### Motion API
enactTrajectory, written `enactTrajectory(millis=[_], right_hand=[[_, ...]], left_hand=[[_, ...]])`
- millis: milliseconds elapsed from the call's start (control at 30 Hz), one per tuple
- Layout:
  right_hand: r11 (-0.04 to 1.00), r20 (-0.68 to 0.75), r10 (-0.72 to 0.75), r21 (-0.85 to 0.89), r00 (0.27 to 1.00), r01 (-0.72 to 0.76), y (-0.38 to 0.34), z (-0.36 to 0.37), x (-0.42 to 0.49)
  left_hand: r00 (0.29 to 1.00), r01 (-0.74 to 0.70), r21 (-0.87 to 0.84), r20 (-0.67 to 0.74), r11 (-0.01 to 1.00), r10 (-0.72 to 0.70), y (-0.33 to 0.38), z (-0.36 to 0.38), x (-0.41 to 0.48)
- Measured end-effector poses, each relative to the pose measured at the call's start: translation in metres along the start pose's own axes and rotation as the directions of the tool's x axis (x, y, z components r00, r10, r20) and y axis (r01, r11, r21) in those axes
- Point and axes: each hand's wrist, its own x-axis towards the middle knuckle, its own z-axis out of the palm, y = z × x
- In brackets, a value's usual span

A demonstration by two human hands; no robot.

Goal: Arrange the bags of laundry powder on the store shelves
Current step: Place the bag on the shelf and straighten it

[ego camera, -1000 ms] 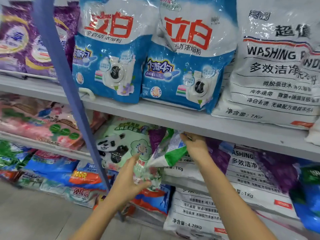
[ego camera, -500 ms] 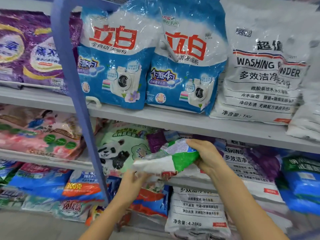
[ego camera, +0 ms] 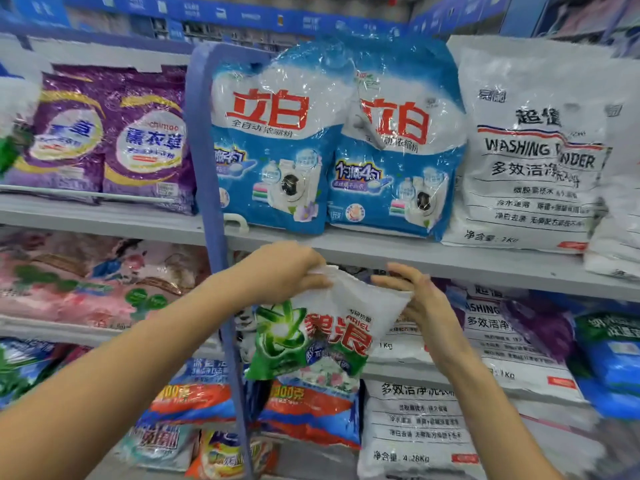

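Shelving unit: upper shelf board [ego camera: 381, 252] ran across the view, with further boards below it stocked with more bags. Blue upright post [ego camera: 213, 188] stood in front of the shelves, left of centre. On the upper board, upright and side by side: white washing powder bag [ego camera: 530, 157] at the right, two blue bags [ego camera: 273, 154] [ego camera: 398, 161] touching each other in the middle, purple bags [ego camera: 145, 140] left of the post. Green-and-white bag [ego camera: 322, 337] hung in the air in front of the middle shelf level, its top just under the upper board's front edge and just right of the post, print facing the camera. Left hand [ego camera: 287, 271] pinched its upper left corner, fingers curled over the top edge. Right hand [ego camera: 424, 301] lay against its upper right corner, fingers close together and nearly straight; whether the thumb clamped the film could not be told.
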Motion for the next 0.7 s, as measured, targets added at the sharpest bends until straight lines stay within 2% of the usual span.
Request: enactTrajectory(millis=[33, 67, 100, 133, 167, 200, 233, 267, 367, 433, 533, 567, 600, 633, 667, 700], right_hand=[[0.983, 0.038, -0.133, -0.122, 0.990, 0.137, -0.013, 0.010, -0.003], [0.887, 0.076, -0.262, -0.373, 0.962, 0.271, -0.023, 0.020, -0.003], [0.644, 0.128, -0.383, -0.673, 0.915, 0.364, -0.030, 0.032, -0.002], [0.358, 0.205, -0.452, -0.850, 0.868, 0.387, -0.037, 0.046, 0.002], [0.157, 0.257, -0.449, -0.920, 0.856, 0.359, -0.046, 0.059, 0.006], [0.059, 0.278, -0.411, -0.942, 0.868, 0.330, -0.055, 0.068, 0.011], [0.042, 0.298, -0.389, -0.939, 0.871, 0.341, -0.062, 0.073, 0.017], [0.082, 0.326, -0.371, -0.921, 0.870, 0.380, -0.071, 0.074, 0.023], [0.315, 0.437, -0.349, -0.779, 0.829, 0.543, -0.098, 0.072, 0.036], [0.383, 0.507, -0.337, -0.696, 0.794, 0.607, -0.118, 0.077, 0.041], [0.426, 0.582, -0.286, -0.635, 0.761, 0.645, -0.145, 0.089, 0.047], [0.445, 0.588, -0.276, -0.623, 0.760, 0.644, -0.153, 0.091, 0.049], [0.473, 0.587, -0.273, -0.609, 0.763, 0.637, -0.160, 0.092, 0.049], [0.500, 0.580, -0.278, -0.593, 0.766, 0.631, -0.166, 0.093, 0.049], [0.537, 0.575, -0.284, -0.567, 0.767, 0.624, -0.172, 0.091, 0.048], [0.578, 0.572, -0.294, -0.532, 0.765, 0.620, -0.178, 0.089, 0.047]], left_hand=[[1.000, -0.010, 0.054, 0.023, 0.998, 0.009, -0.001, -0.007, 0.000], [0.999, -0.020, 0.101, 0.032, 0.995, 0.017, -0.002, -0.013, 0.001], [0.999, -0.028, 0.136, 0.033, 0.990, 0.023, -0.003, -0.019, 0.000], [0.999, -0.034, 0.161, 0.028, 0.986, 0.030, -0.004, -0.024, -0.001], [0.999, -0.038, 0.177, 0.025, 0.983, 0.034, -0.006, -0.029, -0.004], [0.998, -0.053, 0.191, 0.026, 0.980, 0.049, -0.008, -0.035, -0.008], [0.997, -0.077, 0.201, 0.029, 0.976, 0.073, -0.011, -0.041, -0.012], [0.994, -0.111, 0.221, 0.032, 0.969, 0.107, -0.015, -0.047, -0.016], [0.977, -0.200, 0.342, -0.007, 0.918, 0.215, -0.029, -0.063, -0.031], [0.943, -0.227, 0.390, -0.141, 0.892, 0.302, -0.038, -0.072, -0.043], [0.793, -0.245, 0.404, -0.439, 0.881, 0.422, -0.055, -0.081, -0.062], [0.731, -0.213, 0.358, -0.559, 0.909, 0.391, -0.062, -0.079, -0.067], [0.682, -0.178, 0.235, -0.670, 0.956, 0.292, -0.068, -0.073, -0.074], [0.650, -0.171, 0.022, -0.749, 0.985, 0.129, -0.072, -0.061, -0.081], [0.627, -0.182, -0.222, -0.776, 0.958, -0.061, -0.072, -0.045, -0.090], [0.615, -0.193, -0.435, -0.752, 0.880, -0.237, -0.070, -0.028, -0.096]])
